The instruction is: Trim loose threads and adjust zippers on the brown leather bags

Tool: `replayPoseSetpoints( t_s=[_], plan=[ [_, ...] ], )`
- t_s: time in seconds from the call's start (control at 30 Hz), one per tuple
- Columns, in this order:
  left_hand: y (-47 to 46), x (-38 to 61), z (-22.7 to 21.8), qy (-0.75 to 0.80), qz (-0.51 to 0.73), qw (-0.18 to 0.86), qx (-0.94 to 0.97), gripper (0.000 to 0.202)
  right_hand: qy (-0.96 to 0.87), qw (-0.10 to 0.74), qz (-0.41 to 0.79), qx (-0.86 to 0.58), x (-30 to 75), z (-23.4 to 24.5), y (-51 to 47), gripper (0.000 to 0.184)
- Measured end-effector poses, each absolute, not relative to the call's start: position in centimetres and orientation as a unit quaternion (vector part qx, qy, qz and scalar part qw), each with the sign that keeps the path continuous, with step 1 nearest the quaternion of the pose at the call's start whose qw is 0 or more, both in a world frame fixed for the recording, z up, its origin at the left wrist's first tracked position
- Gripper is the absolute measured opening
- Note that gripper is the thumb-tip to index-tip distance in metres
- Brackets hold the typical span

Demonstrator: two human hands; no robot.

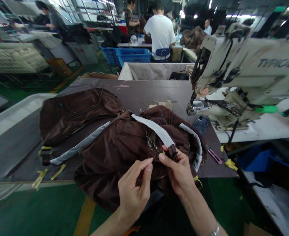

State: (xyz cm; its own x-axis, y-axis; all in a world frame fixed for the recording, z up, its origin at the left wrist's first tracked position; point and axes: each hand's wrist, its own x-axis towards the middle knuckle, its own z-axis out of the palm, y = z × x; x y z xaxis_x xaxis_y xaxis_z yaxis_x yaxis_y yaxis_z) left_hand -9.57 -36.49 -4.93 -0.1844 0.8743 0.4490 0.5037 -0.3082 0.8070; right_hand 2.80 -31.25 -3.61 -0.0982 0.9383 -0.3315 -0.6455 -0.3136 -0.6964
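My left hand [133, 190] pinches thumb and forefinger at the edge of a metal-toothed zipper [154, 150] on a dark brown suede jacket panel [119, 154]. My right hand [177, 172] grips the brown tab at the end of a white fabric strip [154, 130], close beside the zipper. A grey strip [198, 144] curves along the panel's right side. Left of my hands lies a second brown suede panel [78, 114] with a zipped pocket, edged by another grey strip [81, 142].
The pieces lie on a dark worktable [139, 95], with pink-handled snips [214, 156] and a phone [201, 125] at its right. A cream sewing machine [247, 75] stands at the right. Beyond are a canvas bin [151, 70], blue crates [133, 55] and co-workers [160, 32].
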Motion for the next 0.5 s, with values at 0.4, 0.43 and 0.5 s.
replayPoseSetpoints(
  t_s=[0.4, 0.43, 0.5],
  plan=[
    [-36.00, -9.65, -5.62, 0.577, 0.530, 0.216, 0.583, 0.019, -0.223, 0.548, 0.701, -0.398, 2.82, -3.86, -31.40, 0.032],
    [-35.88, -9.83, -5.59, 0.570, 0.528, 0.219, 0.591, 0.019, -0.224, 0.545, 0.701, -0.401, 2.87, -3.79, -31.37, 0.033],
    [-35.69, -10.28, -5.41, 0.558, 0.519, 0.227, 0.607, 0.019, -0.226, 0.539, 0.700, -0.411, 2.97, -3.59, -31.27, 0.033]
  ],
)
